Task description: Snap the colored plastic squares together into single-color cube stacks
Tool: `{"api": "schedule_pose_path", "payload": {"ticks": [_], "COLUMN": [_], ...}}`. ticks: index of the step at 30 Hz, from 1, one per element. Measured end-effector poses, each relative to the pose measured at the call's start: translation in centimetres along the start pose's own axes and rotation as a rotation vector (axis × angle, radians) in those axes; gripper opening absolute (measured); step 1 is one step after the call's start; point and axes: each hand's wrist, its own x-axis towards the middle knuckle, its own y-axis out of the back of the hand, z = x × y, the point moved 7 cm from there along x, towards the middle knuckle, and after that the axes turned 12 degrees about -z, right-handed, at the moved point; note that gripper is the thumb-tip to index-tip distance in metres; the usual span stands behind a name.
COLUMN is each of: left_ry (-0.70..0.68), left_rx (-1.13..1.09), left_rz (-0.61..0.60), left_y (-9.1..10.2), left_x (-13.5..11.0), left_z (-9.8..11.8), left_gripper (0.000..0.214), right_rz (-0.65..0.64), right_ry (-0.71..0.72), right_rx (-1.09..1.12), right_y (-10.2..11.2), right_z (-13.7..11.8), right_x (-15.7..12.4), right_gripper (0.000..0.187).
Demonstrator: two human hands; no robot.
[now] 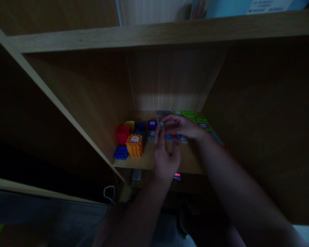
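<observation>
A small grey toothed plastic piece sits at the fingertips of both hands, partly covered by them. My left hand reaches up from below, its fingers closed against the piece and its thumb standing off to the right. From the right comes my right hand, fingers bent around the piece's near right side. Just left of the fingertips are a purple stack of toothed tiles and a grey stack. Behind and below the right hand lie blue tiles and a white lattice tile.
Orange, red, yellow and dark blue tiles stand at the shelf's left. Green tiles lie at the back right. A wooden board spans overhead; cabinet walls enclose both sides. A lit screen shows below.
</observation>
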Motion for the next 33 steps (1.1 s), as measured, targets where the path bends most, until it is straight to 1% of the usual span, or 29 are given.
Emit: {"api": "schedule_pose_path", "payload": {"ticks": [3, 5, 7, 10, 16, 20, 23, 26, 28, 30, 33], "left_ry": [0.021, 0.021, 0.01, -0.027, -0.112, -0.163, -0.269, -0.368, -0.401, -0.425, -0.459], "left_rx": [-0.003, -0.008, -0.01, -0.007, 0.065, 0.118, 0.156, 0.2, 0.225, 0.233, 0.225], "left_rz": [0.012, 0.002, -0.02, -0.04, -0.046, -0.018, -0.029, -0.088, -0.141, -0.178, -0.17], "left_y": [0.1, 0.0, -0.1, -0.2, -0.1, -0.1, -0.3, -0.8, -1.3, -1.5, -1.5], "left_x": [0.0, 0.1, 0.1, 0.1, 0.0, -0.3, -0.9, -1.6, -1.9, -2.0, -2.0], "left_z": [-0.1, -0.1, 0.2, 0.8, 2.0, 2.9, 4.0, 4.9, 5.2, 5.4, 5.6], "left_gripper": [0.055, 0.055, 0.056, 0.056, 0.052, 0.045, 0.034, 0.025, 0.022, 0.021, 0.019], "right_rz": [-0.009, 0.021, 0.053, 0.08, 0.204, 0.221, 0.217, 0.175, 0.142, 0.134, 0.113], "right_ry": [-0.037, -0.009, 0.024, 0.033, 0.033, 0.015, -0.005, -0.041, -0.051, -0.051, -0.055], "right_rx": [-0.001, -0.014, -0.02, -0.041, -0.044, -0.087, -0.162, -0.284, -0.41, -0.553, -0.701], "right_y": [-0.4, -0.3, -0.1, 0.2, 1.1, 0.9, 0.4, -0.6, -1.2, -1.6, -2.4], "right_z": [0.3, 0.1, 0.0, 0.1, 0.5, 0.9, 1.4, 1.9, 1.9, 1.5, 1.0], "right_x": [0.2, 0.4, 0.5, 0.6, 0.5, 0.6, 0.7, 1.1, 1.4, 1.7, 2.4], "right_gripper": [0.051, 0.049, 0.052, 0.054, 0.045, 0.046, 0.05, 0.051, 0.051, 0.048, 0.044]}}
